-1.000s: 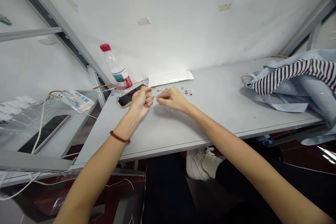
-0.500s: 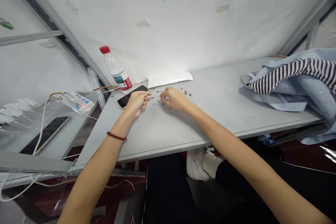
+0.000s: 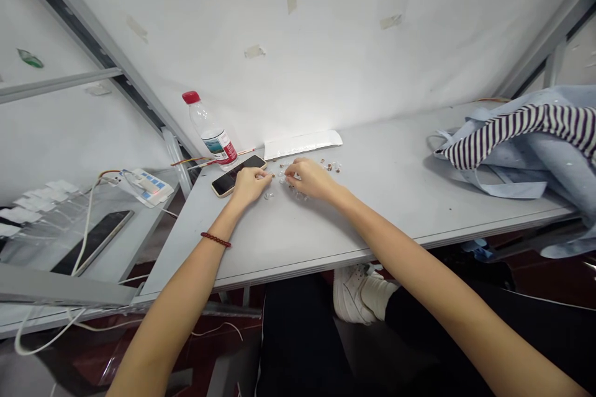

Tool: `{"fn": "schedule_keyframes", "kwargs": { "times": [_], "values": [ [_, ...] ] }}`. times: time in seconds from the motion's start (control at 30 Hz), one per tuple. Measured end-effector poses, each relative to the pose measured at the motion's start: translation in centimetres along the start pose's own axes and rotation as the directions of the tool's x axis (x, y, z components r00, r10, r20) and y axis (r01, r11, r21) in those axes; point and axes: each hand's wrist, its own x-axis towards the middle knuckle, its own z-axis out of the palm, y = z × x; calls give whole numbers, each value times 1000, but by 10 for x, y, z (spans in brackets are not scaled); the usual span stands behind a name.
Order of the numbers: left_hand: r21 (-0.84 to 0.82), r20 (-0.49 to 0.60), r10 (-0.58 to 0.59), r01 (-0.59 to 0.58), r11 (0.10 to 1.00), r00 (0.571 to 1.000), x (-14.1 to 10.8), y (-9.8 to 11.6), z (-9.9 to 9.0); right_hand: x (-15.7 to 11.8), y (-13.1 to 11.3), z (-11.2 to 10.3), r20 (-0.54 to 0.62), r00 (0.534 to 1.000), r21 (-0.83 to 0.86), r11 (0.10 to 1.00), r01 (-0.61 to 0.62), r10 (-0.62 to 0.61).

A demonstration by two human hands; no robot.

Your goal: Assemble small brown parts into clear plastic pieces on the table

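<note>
"What's moved?"

"The left hand [image 3: 249,186] has slid toward the small clear beads [image 3: 282,177], fingers curled, just beside the smartphone [image 3: 224,183]."

"And the right hand [image 3: 313,177]?"

"Fingertips [image 3: 291,180] bunched among those beads; can't tell if they pinch one."

"Around them?"

"A grey table [image 3: 382,217], a water bottle [image 3: 212,133], a taped white wall [image 3: 279,43]."
</note>
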Motion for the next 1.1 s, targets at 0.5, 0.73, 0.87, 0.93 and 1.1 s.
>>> {"fn": "schedule_keyframes", "kwargs": {
  "times": [0.5, 0.73, 0.87, 0.93, 1.1],
  "values": [
    [-746, 242, -197, 312, 588, 950, -28, 44, 14, -2, -15, -3, -8, 998, 461, 886, -47, 57],
    [-786, 278, -276, 383, 485, 920, -23, 39, 15, -2, -10, -3, -19, 998, 300, 952, 68, -66],
    [-833, 288, -349, 413, 367, 891, -14, 33, 7, 0, -8, 2, 93, 986, 76, 989, 128, -135],
    [-834, 359, -354, 467, 293, 864, -11, 31, 2, 1, -6, 5, 150, 982, -26, 992, 123, -118],
    [-791, 460, -348, 555, 258, 817, -10, 33, -4, 3, 4, 5, 175, 982, -124, 988, 97, -74]
  ]
}}
